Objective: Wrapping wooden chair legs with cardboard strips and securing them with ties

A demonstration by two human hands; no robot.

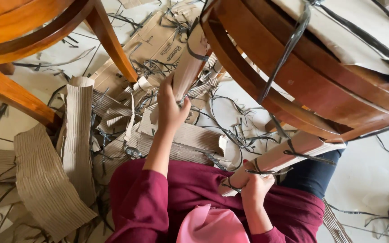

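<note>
The left hand point(171, 108), arm stretched forward, has its fingers wrapped around a cardboard-wrapped chair leg point(190, 65) of the upturned wooden chair point(320, 85). The right hand point(255, 186), drawn close to the body, fingers curled, grips the second wrapped leg point(275, 157) and its black strapping point(309, 157) above the dark-red lap.

The left hand point(169, 108) reaches forward on a straight, bare forearm, fingers curled in a grip. The right hand point(255, 186) stays close to the body, clenched shut, wrist bent.
</note>
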